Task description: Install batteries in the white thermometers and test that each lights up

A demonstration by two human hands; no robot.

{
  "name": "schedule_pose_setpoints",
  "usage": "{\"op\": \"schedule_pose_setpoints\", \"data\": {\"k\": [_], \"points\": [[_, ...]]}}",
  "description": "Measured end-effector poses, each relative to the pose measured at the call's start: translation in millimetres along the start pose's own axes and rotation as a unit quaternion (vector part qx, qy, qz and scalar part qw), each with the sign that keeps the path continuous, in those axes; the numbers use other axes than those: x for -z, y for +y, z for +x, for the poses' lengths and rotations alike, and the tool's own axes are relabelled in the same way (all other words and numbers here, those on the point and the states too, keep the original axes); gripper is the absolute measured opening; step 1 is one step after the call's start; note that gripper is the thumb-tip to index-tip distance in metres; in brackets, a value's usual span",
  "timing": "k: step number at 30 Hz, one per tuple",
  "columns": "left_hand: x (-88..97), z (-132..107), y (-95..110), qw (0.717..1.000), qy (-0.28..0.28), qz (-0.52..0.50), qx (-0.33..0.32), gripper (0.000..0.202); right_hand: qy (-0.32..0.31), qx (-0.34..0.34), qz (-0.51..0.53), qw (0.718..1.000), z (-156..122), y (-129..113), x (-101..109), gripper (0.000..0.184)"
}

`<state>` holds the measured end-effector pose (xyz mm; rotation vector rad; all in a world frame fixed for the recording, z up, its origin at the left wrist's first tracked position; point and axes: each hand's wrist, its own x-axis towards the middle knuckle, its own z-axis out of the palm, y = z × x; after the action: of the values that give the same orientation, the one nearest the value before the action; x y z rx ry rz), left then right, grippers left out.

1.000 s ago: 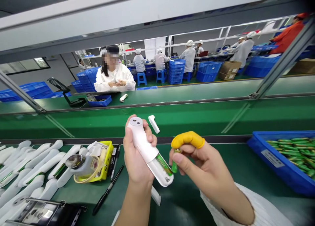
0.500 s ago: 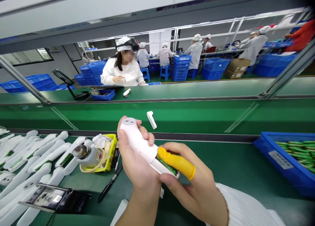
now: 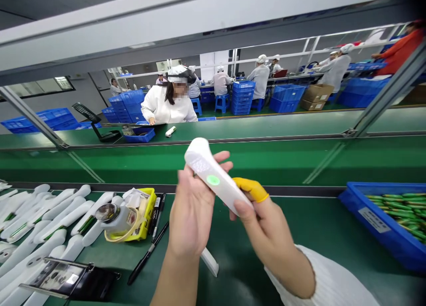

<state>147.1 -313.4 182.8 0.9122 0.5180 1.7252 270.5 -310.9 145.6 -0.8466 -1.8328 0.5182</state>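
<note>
Both my hands hold a white handheld thermometer (image 3: 213,178) up over the green bench, its display side with a green round button toward me. My left hand (image 3: 193,212) cups its upper half from behind, fingers curled round it. Around the lower end my right hand (image 3: 262,226) is closed, thumb on the front and the index finger, in a yellow finger cot (image 3: 252,188), behind it. A loose white battery cover (image 3: 210,261) lies on the bench under my hands.
Several white thermometer bodies (image 3: 43,217) lie in rows at the left, beside a yellow tray (image 3: 146,217) with a tape roll, two black pens (image 3: 148,252) and a black device (image 3: 66,281). A blue bin of green batteries (image 3: 386,217) stands at the right. Other people work at benches beyond the conveyor.
My right hand pressed a green battery into the open compartment. Both hands have since turned the thermometer over, so its display side faces me, and raised it.
</note>
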Motion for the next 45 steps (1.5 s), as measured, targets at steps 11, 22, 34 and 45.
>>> {"op": "schedule_pose_setpoints", "data": {"k": [11,22,34,45], "points": [[10.6,3,-5,0.995,-0.082,0.047,0.037,0.041,-0.074,-0.127,0.262,0.954,0,-8,13,0.028],[23.6,9,-11,0.978,-0.204,0.034,0.024,0.042,-0.128,-0.1,0.245,0.956,5,-12,18,0.03],[18.0,9,-16,0.98,-0.192,0.057,0.005,0.045,-0.109,-0.085,0.297,0.945,6,-9,11,0.03],[15.1,4,-19,0.985,-0.166,0.039,0.028,0.053,-0.114,-0.068,0.25,0.959,5,-8,14,0.033]]}}
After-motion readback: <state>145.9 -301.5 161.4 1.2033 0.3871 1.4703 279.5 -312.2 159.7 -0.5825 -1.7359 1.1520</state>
